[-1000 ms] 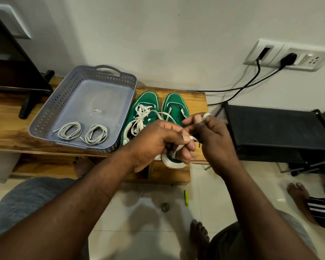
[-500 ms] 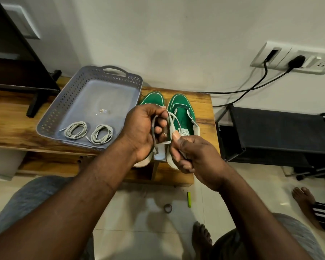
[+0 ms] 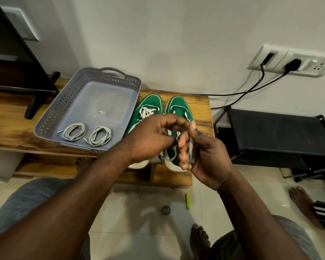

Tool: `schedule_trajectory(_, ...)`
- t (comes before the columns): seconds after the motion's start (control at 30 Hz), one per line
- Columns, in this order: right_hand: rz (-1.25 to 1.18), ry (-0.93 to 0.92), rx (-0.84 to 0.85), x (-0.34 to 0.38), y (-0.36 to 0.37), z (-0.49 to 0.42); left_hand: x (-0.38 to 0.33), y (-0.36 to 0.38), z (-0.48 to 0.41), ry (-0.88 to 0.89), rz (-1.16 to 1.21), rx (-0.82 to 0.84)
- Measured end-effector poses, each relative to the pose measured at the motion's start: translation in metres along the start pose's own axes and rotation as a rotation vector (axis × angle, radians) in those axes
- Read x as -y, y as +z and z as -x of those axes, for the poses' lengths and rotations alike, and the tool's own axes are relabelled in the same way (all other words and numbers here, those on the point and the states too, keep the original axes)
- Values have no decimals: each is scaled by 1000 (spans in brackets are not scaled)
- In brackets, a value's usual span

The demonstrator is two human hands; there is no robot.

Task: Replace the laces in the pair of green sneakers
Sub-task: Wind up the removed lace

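Head view: your left hand (image 3: 150, 136) and right hand (image 3: 206, 149) meet just above the sneakers (image 3: 152, 102) on the table (image 3: 199, 104), fingers (image 3: 182, 147) of both curled and pinching one lace (image 3: 190, 152). Two coiled laces (image 3: 74, 131) lie in the tray (image 3: 51, 111) beside the sneakers

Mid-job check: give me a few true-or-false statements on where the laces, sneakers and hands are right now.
1. Two coiled laces lie in the grey basket. True.
2. The sneakers stand inside the basket. False: the green sneakers stand on the wooden bench, beside the basket.
3. The left hand and right hand both have a grip on a lace. True.
4. Nothing is plugged into the wall socket. False: a black plug sits in it.
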State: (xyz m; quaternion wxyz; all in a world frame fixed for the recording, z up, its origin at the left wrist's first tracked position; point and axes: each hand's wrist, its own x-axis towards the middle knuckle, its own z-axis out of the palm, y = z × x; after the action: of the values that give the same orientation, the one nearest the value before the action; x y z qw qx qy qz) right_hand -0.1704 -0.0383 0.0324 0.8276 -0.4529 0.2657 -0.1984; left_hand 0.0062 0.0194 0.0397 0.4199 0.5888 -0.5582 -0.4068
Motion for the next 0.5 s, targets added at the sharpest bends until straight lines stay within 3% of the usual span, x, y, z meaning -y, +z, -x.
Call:
schedule_trajectory(0.33, -29, 8, 51, 2, 3, 1, 4, 7, -1, -13, -119, -35)
schedule_trajectory(0.5, -27, 9, 82, 1, 5, 1, 7, 11, -3, 37, -191, -163)
